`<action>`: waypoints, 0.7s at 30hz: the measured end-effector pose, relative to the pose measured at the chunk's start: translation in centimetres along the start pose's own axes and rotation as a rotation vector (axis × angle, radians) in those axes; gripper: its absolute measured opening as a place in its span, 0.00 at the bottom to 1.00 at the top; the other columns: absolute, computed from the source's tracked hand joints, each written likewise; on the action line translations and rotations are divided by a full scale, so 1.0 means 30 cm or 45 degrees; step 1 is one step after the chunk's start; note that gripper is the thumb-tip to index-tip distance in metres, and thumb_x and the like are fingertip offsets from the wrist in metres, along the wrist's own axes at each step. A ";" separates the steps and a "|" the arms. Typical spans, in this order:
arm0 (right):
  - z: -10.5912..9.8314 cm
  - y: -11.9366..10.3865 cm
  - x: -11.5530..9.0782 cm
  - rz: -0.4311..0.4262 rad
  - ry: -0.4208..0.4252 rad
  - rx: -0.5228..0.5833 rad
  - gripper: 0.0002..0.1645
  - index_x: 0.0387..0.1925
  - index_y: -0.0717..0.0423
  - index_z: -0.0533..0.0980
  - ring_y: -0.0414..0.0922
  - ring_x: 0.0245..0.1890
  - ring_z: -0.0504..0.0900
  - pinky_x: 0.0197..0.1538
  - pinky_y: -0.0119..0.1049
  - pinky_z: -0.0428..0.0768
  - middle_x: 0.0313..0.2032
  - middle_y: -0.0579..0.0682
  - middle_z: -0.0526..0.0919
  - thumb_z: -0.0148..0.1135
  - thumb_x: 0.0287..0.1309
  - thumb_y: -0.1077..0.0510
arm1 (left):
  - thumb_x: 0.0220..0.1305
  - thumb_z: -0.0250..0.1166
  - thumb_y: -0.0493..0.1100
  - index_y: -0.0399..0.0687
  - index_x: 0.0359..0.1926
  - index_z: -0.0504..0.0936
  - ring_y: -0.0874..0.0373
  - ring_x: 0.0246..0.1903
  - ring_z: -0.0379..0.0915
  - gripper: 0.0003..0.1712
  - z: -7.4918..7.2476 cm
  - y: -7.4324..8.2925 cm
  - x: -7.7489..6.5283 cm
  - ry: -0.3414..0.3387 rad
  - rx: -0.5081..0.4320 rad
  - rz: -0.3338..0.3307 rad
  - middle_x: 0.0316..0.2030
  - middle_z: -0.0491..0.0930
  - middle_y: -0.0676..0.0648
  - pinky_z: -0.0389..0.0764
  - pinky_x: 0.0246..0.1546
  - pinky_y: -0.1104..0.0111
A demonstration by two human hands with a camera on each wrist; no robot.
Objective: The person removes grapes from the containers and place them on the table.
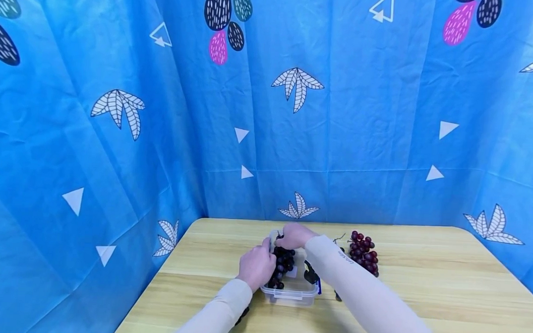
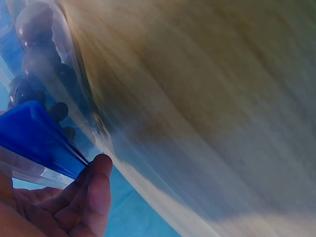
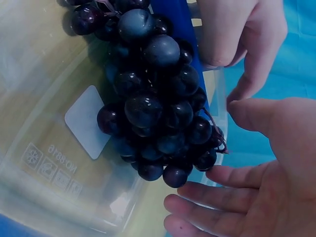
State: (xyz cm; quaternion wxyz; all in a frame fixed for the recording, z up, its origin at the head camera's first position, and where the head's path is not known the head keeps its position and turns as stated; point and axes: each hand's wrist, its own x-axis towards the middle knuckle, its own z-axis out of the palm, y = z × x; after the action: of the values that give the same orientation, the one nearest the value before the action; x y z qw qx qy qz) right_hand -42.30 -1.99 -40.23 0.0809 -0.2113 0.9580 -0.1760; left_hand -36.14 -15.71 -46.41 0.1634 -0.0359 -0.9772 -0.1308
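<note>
A clear plastic container (image 1: pixel 287 297) with blue side flaps stands on the table. A bunch of dark grapes (image 3: pixel 148 108) lies along its left wall, with its stem tip at the far end. My left hand (image 1: pixel 256 265) grips the left wall at the blue flap (image 2: pixel 39 138), fingertips curled against the flap's edge. At the container's far end my right hand (image 3: pixel 256 182) reaches in from above, thumb apart and fingers extended at the end grapes. Some fingertips seem to touch them. In the head view, the right hand covers the far rim.
Right of the container, a reddish bunch of grapes (image 1: pixel 364 253) lies on the wooden table (image 1: pixel 444 283). A thin stem (image 1: pixel 340 237) shows beside it, partly behind the right sleeve (image 1: pixel 368 300). A blue patterned curtain (image 1: pixel 353 115) surrounds the table's back and sides.
</note>
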 end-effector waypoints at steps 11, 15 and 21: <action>0.027 -0.013 0.001 0.029 0.045 0.030 0.29 0.49 0.59 0.71 0.43 0.24 0.72 0.32 0.37 0.71 0.26 0.47 0.75 0.59 0.55 0.41 | 0.61 0.51 0.50 0.48 0.64 0.65 0.59 0.22 0.72 0.30 0.003 -0.006 -0.001 -0.017 -0.004 0.005 0.38 0.82 0.45 0.72 0.20 0.63; 0.029 -0.013 0.005 -0.007 0.070 0.034 0.24 0.43 0.57 0.72 0.43 0.23 0.71 0.30 0.36 0.71 0.23 0.46 0.73 0.61 0.53 0.44 | 0.61 0.51 0.49 0.48 0.64 0.65 0.59 0.20 0.70 0.30 0.007 -0.006 0.001 -0.004 0.008 0.013 0.38 0.82 0.44 0.71 0.18 0.63; 0.027 -0.018 0.010 -0.048 0.109 -0.014 0.16 0.33 0.54 0.71 0.43 0.26 0.73 0.31 0.36 0.73 0.26 0.45 0.75 0.66 0.46 0.50 | 0.61 0.52 0.49 0.47 0.63 0.66 0.57 0.21 0.72 0.29 0.008 -0.007 0.002 0.015 0.016 0.026 0.37 0.82 0.44 0.71 0.18 0.62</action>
State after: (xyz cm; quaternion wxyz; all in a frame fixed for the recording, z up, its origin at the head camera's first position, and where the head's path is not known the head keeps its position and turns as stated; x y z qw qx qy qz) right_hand -42.19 -2.82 -40.81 0.0352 -0.2220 0.9575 -0.1810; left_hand -36.29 -15.83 -46.67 0.1705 -0.0440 -0.9766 -0.1232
